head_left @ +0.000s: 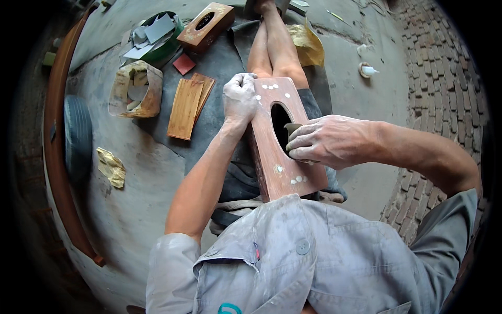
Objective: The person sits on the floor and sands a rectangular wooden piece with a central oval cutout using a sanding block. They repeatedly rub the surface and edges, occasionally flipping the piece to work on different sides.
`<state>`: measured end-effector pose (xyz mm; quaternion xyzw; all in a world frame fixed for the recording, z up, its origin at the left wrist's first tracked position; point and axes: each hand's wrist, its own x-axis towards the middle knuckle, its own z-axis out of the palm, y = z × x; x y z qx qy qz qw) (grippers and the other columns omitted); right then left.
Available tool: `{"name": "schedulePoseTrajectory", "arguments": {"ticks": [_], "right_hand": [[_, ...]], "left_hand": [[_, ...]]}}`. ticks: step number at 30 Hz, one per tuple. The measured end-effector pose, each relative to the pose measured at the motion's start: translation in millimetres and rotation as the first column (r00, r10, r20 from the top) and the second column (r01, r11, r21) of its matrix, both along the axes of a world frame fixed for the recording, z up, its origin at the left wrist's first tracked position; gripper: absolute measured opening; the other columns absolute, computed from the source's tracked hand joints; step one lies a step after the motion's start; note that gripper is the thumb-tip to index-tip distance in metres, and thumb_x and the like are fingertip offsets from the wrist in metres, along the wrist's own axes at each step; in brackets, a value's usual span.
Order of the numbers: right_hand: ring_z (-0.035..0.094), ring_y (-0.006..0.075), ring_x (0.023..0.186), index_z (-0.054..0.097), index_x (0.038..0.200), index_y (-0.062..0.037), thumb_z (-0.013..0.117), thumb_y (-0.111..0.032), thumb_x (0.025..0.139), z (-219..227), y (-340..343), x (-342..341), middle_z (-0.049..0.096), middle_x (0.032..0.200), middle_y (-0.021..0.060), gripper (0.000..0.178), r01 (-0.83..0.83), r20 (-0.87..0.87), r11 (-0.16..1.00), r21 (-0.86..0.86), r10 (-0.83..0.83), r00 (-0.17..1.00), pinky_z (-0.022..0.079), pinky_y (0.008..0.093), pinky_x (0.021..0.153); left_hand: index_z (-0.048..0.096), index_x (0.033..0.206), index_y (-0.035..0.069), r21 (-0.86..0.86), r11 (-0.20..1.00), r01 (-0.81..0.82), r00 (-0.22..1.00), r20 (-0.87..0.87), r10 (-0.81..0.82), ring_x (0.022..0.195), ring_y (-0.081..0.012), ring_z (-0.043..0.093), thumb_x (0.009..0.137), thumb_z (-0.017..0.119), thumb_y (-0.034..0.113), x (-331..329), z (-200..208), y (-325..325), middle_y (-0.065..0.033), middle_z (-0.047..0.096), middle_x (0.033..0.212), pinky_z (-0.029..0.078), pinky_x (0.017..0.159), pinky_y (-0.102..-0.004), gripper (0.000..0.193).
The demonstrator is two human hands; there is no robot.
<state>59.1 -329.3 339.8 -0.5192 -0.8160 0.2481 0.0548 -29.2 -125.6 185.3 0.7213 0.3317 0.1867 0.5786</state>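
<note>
A reddish-brown wooden box [267, 149] lies lengthwise on the person's lap, its oval opening [279, 123] facing up and whitish round spots dotted near both of its ends. The left hand [240, 97], dusted white, is curled closed on the box's far left corner. The right hand [327, 140] reaches in over the box's right side, fingers drawn together and pinching a thin brownish piece [291, 128] at the opening's right rim; it looks like a folded abrasive sheet, though the fingers cover most of it.

Left of the box, two overlapping wooden boards [184, 109] lie on a dark sheet [212, 120], with a small red block [184, 64] just past them. Farther left of the box stands a stained pale container [119, 94], and a crumpled yellowish paper [111, 167] lies on the floor nearer the person. Beyond the box to the left are a second wooden box [219, 30] with an oval hole and a green tub [170, 48] of scraps. Beyond the box to the right, a white bottle [369, 70] lies tilted.
</note>
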Motion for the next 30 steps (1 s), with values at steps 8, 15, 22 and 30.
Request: {"name": "schedulePoseTrajectory", "arguments": {"ticks": [8,15,22,30], "right_hand": [[0.069,0.0258,0.121,0.067,0.102,-0.0016,0.064,-0.014,0.098,-23,61,51,0.072,0.117,0.0105,0.014,-0.295,0.307,0.955,0.024,0.273,0.912,0.058,0.0396,0.107],[0.076,0.0373,0.092,0.074,0.094,0.0029,0.063,-0.007,0.086,33,32,-2,0.078,0.099,0.0233,0.017,0.073,0.008,0.844,-0.532,-0.081,0.997,0.06,0.0494,0.083],[0.064,0.038,0.135,0.068,0.138,-0.001,0.066,0.001,0.09,3,-2,22,0.07,0.14,0.0188,0.049,0.422,-0.25,0.896,0.135,-0.381,0.89,0.052,0.0461,0.117],[0.065,0.0309,0.137,0.065,0.143,-0.0005,0.067,-0.007,0.093,-62,9,74,0.068,0.145,0.0186,0.051,0.114,-0.007,0.941,0.319,-0.118,0.993,0.05,0.041,0.12]], "left_hand": [[0.08,0.108,0.0,-0.075,0.997,0.03,0.999,-0.02,-0.032,0.083,-0.0244,0.078,0.105,0.065,0.024,-3,0,8,-0.0186,0.08,0.091,0.059,0.079,-0.0392,0.029],[0.08,0.112,-0.001,-0.003,0.999,0.053,0.999,0.0,-0.053,0.075,-0.0076,0.063,0.109,0.065,0.023,0,0,4,-0.0038,0.076,0.085,0.053,0.07,-0.029,0.029],[0.08,0.108,0.0,-0.176,0.984,-0.026,0.992,0.115,0.046,0.077,-0.01,0.064,0.111,0.058,0.024,-8,-14,9,-0.004,0.075,0.085,0.053,0.072,-0.0299,0.032],[0.078,0.113,0.0,-0.305,0.945,0.117,0.977,0.205,-0.055,0.082,-0.0097,0.066,0.115,0.052,0.026,-4,-28,11,-0.0031,0.076,0.094,0.055,0.077,-0.0284,0.036]]}}
